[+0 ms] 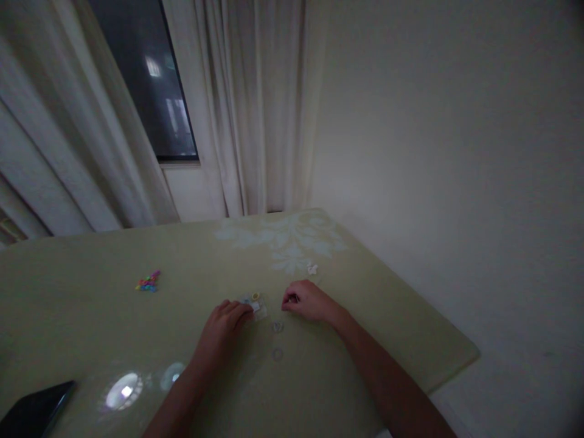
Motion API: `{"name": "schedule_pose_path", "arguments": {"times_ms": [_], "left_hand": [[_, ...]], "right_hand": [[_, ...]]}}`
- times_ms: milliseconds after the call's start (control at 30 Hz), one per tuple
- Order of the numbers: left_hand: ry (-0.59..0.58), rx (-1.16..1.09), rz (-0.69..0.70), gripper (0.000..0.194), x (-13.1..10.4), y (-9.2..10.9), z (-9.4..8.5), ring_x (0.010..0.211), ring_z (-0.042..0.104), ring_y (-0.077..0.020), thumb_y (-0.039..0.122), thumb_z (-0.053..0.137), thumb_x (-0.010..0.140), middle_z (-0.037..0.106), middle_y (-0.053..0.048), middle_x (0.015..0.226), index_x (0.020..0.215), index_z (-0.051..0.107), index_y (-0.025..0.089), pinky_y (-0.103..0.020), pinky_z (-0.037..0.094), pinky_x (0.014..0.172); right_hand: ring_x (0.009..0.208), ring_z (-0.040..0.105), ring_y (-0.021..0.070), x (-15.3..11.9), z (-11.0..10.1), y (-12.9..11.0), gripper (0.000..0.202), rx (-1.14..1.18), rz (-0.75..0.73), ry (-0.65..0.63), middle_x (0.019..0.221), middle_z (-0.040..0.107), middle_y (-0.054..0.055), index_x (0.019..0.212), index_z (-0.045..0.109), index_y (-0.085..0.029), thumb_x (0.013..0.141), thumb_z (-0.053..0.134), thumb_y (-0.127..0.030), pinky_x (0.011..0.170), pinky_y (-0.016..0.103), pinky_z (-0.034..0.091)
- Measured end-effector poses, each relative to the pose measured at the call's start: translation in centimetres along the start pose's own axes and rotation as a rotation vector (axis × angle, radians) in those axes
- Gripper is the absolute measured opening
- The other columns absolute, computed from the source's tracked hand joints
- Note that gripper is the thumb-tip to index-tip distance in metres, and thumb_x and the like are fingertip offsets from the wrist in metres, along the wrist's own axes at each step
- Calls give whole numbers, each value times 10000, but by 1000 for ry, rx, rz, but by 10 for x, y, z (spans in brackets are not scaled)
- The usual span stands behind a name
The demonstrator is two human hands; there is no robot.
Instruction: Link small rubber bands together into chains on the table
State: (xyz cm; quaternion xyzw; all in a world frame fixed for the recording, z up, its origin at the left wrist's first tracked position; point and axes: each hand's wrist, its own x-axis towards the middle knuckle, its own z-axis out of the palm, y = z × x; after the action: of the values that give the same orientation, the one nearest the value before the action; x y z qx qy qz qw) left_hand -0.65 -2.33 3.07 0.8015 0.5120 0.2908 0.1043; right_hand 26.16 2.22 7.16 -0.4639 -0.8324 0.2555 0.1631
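My left hand point(223, 322) is closed at the edge of a small clear plastic packet point(261, 312) on the table, its thumb and fingers pressing it. A small yellow ring-shaped piece point(255, 296) sits at the packet's far side. To the right, my right hand point(305, 300) hovers low over the table with thumb and fingertips pinched together; whatever they hold is too small to make out. Between the hands and nearer to me lie a small clear piece point(277, 327) and a faint clear ring point(277, 354).
Small white pieces point(312, 268) lie just beyond my right hand. A little pile of brightly coloured pieces point(148, 282) is at the left. A dark flat device point(36, 409) occupies the near left corner. The pale green table point(387, 316) meets a wall at the right, with curtains point(260, 109) behind.
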Motion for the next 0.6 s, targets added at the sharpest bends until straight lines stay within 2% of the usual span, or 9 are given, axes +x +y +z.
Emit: {"name": "schedule_pose_path", "arguments": {"times_ms": [133,233,300,433,500,600], "left_hand": [[67,-1,4,273,-1,3,0,923,677,-265,345,531,985,762,-89,972,954,783,245,-393,535,873],[98,-7,28,282,-5,12,0,957,674,-263,332,508,1007,753,-88,1000,1000,777,249,-386,530,898],[32,-27,60,279,-9,23,2,962,683,-255,325,507,1015,755,-76,991,994,778,265,-365,530,895],[-253,-106,96,246,-16,52,7,933,710,-231,301,539,995,752,-50,943,951,781,287,-317,540,853],[-319,-133,56,221,-17,62,8,929,711,-232,268,556,964,747,-54,974,945,776,279,-311,543,841],[-370,-172,-1,230,-18,66,9,941,704,-228,213,528,941,731,-58,996,902,752,250,-308,537,844]], "right_hand": [[646,573,139,-2,12,-14,184,-49,18,-26,745,716,24,852,811,-184,854,788,-367,586,239,334],[674,605,154,-4,16,-20,196,-60,39,-65,767,733,27,847,812,-195,780,823,-379,588,238,350],[672,614,151,-5,17,-22,128,-51,35,-107,762,738,20,844,815,-202,757,804,-296,593,230,364],[633,594,141,-6,16,-18,145,-64,10,-148,724,729,11,836,817,-202,735,723,-162,574,224,353],[634,585,136,-5,15,-14,159,-14,-5,-133,715,716,3,856,815,-192,739,712,-158,575,220,354],[617,556,117,-3,11,-6,161,193,7,-151,689,676,-18,900,811,-165,780,704,-168,573,205,368]]}}
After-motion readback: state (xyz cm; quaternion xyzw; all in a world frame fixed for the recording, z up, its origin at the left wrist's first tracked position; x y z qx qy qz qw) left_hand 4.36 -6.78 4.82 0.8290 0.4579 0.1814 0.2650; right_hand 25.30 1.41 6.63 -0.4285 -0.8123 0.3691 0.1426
